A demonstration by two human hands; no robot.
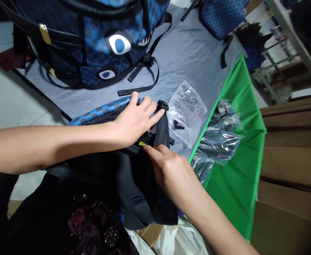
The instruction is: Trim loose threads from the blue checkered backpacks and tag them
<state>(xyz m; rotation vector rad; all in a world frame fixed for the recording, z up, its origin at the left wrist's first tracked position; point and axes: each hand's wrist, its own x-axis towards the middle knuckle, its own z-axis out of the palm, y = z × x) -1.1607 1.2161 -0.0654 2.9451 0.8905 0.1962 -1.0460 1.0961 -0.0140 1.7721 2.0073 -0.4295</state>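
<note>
A black backpack (134, 184) with a blue checked panel (102, 109) along its far edge lies close to my body, its top opening towards the right. My left hand (138, 115) rests across that opening, fingers spread and stretched over the rim near a black buckle (162, 105). Just below it, my right hand (168, 166) is closed at the edge of the opening. A small yellow-green thing (142, 143) shows at its fingertips; its kind cannot be made out. The inside of the bag is mostly dark and hidden by my hands.
A larger blue checked backpack (99, 46) with eye patches stands beyond on the grey-covered table (192, 60). A clear plastic bag (187, 113) lies to the right. A green fabric bin (232, 177) holds several wrapped packets (219, 141). Cardboard boxes (293, 163) are stacked at right.
</note>
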